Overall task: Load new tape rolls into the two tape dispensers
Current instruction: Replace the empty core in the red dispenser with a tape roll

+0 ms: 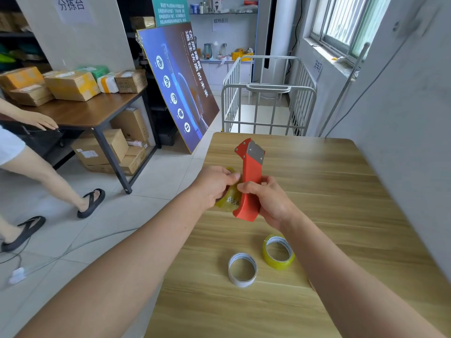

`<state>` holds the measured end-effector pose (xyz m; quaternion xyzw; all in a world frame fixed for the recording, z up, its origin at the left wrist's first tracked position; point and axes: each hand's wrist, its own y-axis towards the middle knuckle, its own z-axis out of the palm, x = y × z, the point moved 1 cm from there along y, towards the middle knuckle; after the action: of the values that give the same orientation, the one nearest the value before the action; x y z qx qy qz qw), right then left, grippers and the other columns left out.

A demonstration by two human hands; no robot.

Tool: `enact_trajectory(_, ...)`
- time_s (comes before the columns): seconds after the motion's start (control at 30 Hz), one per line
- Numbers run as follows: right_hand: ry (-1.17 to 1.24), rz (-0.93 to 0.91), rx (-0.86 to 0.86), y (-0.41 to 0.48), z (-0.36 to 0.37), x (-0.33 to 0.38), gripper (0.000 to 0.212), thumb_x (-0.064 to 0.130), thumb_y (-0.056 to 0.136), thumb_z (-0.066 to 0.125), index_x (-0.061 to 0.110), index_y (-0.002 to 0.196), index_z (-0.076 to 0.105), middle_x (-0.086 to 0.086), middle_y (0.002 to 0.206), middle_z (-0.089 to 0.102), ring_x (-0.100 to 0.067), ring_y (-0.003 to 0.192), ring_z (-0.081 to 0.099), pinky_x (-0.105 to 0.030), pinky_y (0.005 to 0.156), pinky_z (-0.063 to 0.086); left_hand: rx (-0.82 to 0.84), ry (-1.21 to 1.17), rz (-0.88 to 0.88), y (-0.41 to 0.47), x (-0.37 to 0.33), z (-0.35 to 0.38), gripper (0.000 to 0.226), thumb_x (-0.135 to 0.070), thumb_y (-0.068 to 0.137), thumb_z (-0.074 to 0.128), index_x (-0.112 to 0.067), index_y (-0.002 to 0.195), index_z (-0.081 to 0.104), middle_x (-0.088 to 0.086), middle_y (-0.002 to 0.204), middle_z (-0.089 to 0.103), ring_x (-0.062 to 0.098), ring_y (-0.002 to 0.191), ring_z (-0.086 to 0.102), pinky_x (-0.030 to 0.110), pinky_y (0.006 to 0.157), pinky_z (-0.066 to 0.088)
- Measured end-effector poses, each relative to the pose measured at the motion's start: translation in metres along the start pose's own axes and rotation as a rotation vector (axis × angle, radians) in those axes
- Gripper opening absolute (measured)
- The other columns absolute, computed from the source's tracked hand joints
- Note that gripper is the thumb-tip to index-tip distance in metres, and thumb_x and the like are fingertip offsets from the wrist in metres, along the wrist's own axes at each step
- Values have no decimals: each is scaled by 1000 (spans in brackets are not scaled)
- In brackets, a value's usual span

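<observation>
On the near part of a light wooden table, two tape rolls are lying flat and just apart: an empty-looking white roll closer to the viewer, and a yellowish roll a little beyond it to the right. Above these, both of the person's forearms are reaching forward over the table. The right hand is gripping the lower body of a red tape dispenser, which is standing nearly upright with its metal cutting blade at the far, upper end. The left hand is closing its fingers around a yellowish tape roll pressed against the dispenser's left side; whether it is fully seated cannot be told. Farther off to the left, another person is standing in black sandals beside a dark table piled with cardboard boxes.
</observation>
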<state>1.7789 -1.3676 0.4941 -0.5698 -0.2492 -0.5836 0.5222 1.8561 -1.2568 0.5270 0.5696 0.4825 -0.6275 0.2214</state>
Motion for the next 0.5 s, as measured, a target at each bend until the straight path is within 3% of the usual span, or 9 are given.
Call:
enact_trajectory(0.07, 9, -6, 23, 2, 1, 1, 62, 8, 79, 74, 4, 130, 38, -15, 117, 63, -26, 95, 65, -53, 87, 56, 2, 104, 46, -1, 6, 1, 21, 7, 86, 60, -11, 74, 57, 6, 71, 55, 18, 63, 50, 22, 55, 43)
enact_trajectory(0.13, 4, -5, 19, 3, -1, 4, 64, 9, 77, 75, 4, 130, 40, -15, 114, 63, -26, 94, 65, -57, 87, 56, 15, 202, 93, -3, 11, 1, 26, 12, 82, 59, -12, 72, 57, 4, 71, 54, 18, 67, 49, 22, 59, 42)
enact_trajectory(0.27, 34, -25, 29, 1, -4, 4, 65, 8, 74, 75, 6, 128, 40, -11, 108, 62, -23, 88, 65, -47, 65, 59, 55, 284, 185, -6, 16, 1, 27, 12, 76, 69, -11, 74, 56, 3, 72, 53, 17, 70, 50, 23, 67, 45)
enact_trajectory(0.33, 53, -31, 31, 1, -5, 3, 62, 7, 76, 74, 7, 129, 40, -10, 108, 60, -23, 87, 64, -49, 68, 59, 62, 311, 194, -5, 16, 0, 26, 11, 74, 70, -12, 78, 57, 2, 75, 53, 17, 73, 50, 25, 68, 45)
enact_trajectory(0.43, 86, -50, 49, 1, -7, 1, 64, 6, 77, 74, 7, 130, 39, -10, 112, 61, -24, 91, 65, -59, 86, 56, -43, 271, 169, 0, 13, -5, 30, -19, 77, 77, -17, 99, 57, 3, 104, 53, 19, 96, 53, 29, 83, 45)
enact_trajectory(0.5, 65, -72, 57, 0, -7, -1, 72, 8, 71, 77, 8, 132, 39, -8, 111, 60, -22, 93, 62, -60, 90, 54, -158, 231, 64, 2, 10, -9, 60, -51, 75, 75, -22, 120, 47, 2, 126, 43, 22, 116, 49, 37, 95, 46)
